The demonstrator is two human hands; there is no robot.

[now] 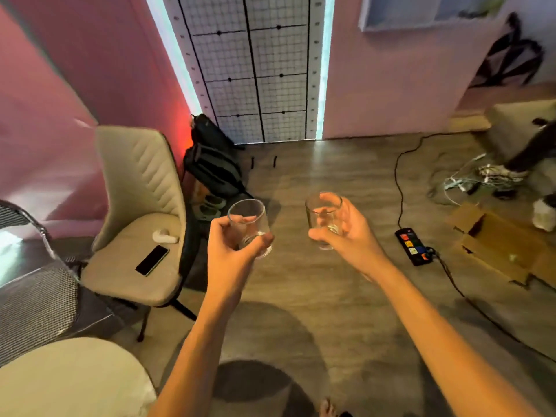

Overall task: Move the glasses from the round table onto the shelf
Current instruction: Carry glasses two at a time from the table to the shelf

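Note:
I carry two clear, empty drinking glasses in front of me above the wooden floor. My left hand (pixel 231 251) grips one glass (pixel 251 219) from the side and below; it leans slightly to the left. My right hand (pixel 350 233) wraps around the second glass (pixel 322 215), which stands nearly upright. The two glasses are apart, about a hand's width between them. The cream round table (pixel 72 383) shows only as a curved edge at the bottom left. A white-framed shelf (pixel 400 22) hangs on the wall at the top right, mostly cut off.
A beige chair (pixel 138 212) with a phone (pixel 152 260) on its seat stands left; black bags (pixel 212 164) lean behind it. A power strip (pixel 413 246), cables and a cardboard box (pixel 499 251) lie on the floor at right. Someone's leg (pixel 526 155) shows far right.

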